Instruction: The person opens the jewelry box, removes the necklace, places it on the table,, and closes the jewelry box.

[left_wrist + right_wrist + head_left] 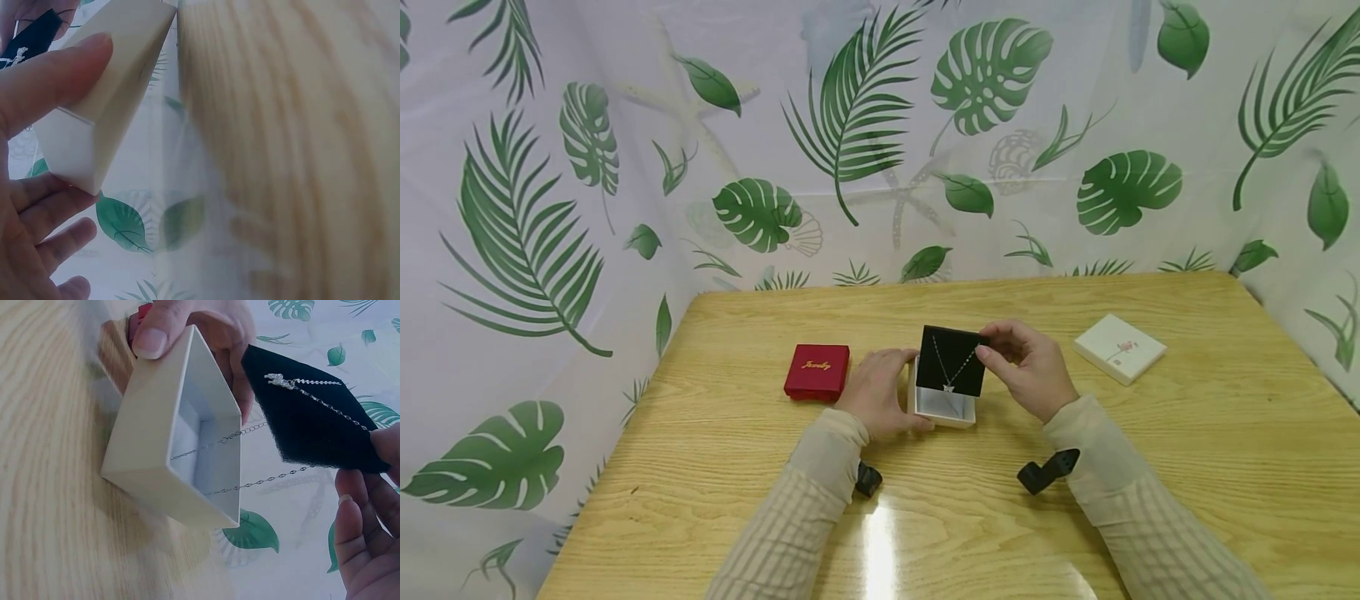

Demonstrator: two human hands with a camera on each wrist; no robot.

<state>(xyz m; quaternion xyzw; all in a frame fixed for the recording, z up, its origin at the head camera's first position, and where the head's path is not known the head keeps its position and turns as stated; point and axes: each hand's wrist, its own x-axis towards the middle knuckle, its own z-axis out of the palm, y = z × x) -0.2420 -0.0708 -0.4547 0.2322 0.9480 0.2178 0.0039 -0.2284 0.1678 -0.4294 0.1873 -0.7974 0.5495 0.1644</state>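
My left hand (880,393) grips a small white box base (946,415) on the table, thumb on the near side and fingers round the far side. Above the box, my right hand (1028,367) pinches a black necklace pad (951,354) by its right edge, thumb in front and fingers behind. A silver necklace (325,403) with a small pendant (948,387) lies across the pad's face. In the right wrist view, its chain (269,478) hangs from behind the pad down into the open box (150,419). The pad is tilted and apart from the box floor.
Left of the hands sits a red jewelry box (817,370) with gold lettering. A white lid (1121,347) with a pink flower print lies at the right. The wooden table (715,467) meets a leaf-patterned cloth (880,125) at the back.
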